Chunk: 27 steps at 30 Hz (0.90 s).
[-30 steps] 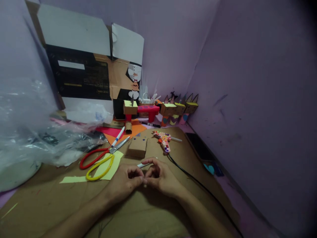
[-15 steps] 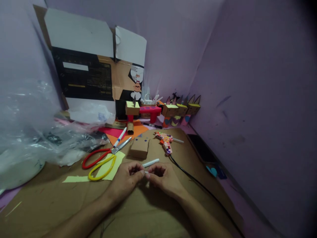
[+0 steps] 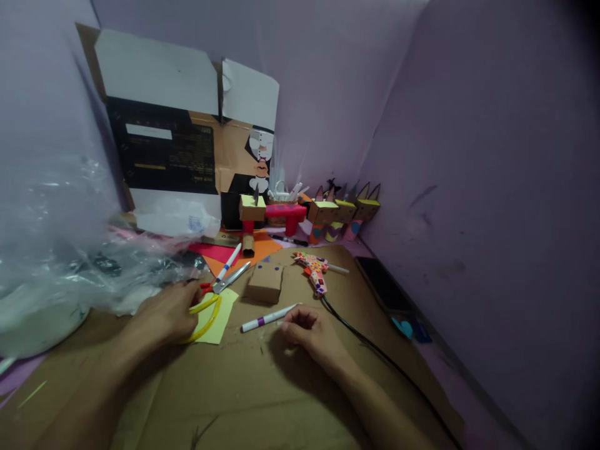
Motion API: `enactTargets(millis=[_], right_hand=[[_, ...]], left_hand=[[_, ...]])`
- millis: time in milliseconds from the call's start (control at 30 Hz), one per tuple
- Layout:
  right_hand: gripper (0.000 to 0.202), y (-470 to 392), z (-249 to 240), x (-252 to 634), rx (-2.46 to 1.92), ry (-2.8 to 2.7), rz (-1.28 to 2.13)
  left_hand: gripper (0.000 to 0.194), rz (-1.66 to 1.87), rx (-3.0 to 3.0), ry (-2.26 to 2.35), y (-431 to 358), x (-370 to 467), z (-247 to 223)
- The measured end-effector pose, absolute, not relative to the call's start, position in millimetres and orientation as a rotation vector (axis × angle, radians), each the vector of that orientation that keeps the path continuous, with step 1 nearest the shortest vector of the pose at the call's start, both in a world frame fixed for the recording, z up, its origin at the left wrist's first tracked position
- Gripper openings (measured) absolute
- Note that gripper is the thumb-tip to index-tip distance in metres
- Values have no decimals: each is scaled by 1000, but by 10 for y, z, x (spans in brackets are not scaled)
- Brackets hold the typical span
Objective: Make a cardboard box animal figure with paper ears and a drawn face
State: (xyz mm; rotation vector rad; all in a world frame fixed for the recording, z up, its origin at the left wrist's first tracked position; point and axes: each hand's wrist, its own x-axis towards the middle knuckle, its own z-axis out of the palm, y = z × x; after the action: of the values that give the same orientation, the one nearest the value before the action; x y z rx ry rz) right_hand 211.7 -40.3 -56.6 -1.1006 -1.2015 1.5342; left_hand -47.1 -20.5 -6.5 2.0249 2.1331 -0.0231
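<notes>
Overlapping one pair of scissors (image 3: 225, 282): left hand (image 3: 171, 310), grip unclear; right hand (image 3: 312, 334) pinches one pale scrap (image 3: 280, 323).

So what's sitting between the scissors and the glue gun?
In the head view, a small cardboard box lies between the scissors and the glue gun.

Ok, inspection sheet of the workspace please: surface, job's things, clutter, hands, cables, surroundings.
Surface: cardboard, flat, marked.
Job's things: scissors, partly over yellow paper; purple-banded marker; box behind it.
Clutter: plastic bag at left; phone at right.
Hands: left hand at the scissors' handles, grip unclear; right hand fingers curled, contents too blurred to tell.
Cables: black cord from the glue gun toward the lower right.
Surroundings: purple walls; carton standing behind.
</notes>
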Motion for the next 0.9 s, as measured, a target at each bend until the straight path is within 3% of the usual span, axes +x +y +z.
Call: enactTargets(millis=[133,333,567,700,767,900], right_hand=[[16,-413,-563,2103,-1078,-1211,1573],[15,-383,-575,2137,-1093,-1164,1538],[13,-377,-538,2184,-1081,-1082,1473],[13,-375,-527,2179,-1061,-1026,1443],[13,-385,-521,2173,-1048,-1002,1431],[14,-427,-499,2168,-985,-976,1406]], left_hand=[[32,-99,1995,2151,-173,-455,-156],[27,7,1932,2179,-155,-427,-159],[42,334,1842,2111,-136,-624,-74],[57,650,1685,1734,-225,-543,-37],[52,711,1663,1510,-332,-371,-47],[22,810,2159,1438,-557,44,-138]])
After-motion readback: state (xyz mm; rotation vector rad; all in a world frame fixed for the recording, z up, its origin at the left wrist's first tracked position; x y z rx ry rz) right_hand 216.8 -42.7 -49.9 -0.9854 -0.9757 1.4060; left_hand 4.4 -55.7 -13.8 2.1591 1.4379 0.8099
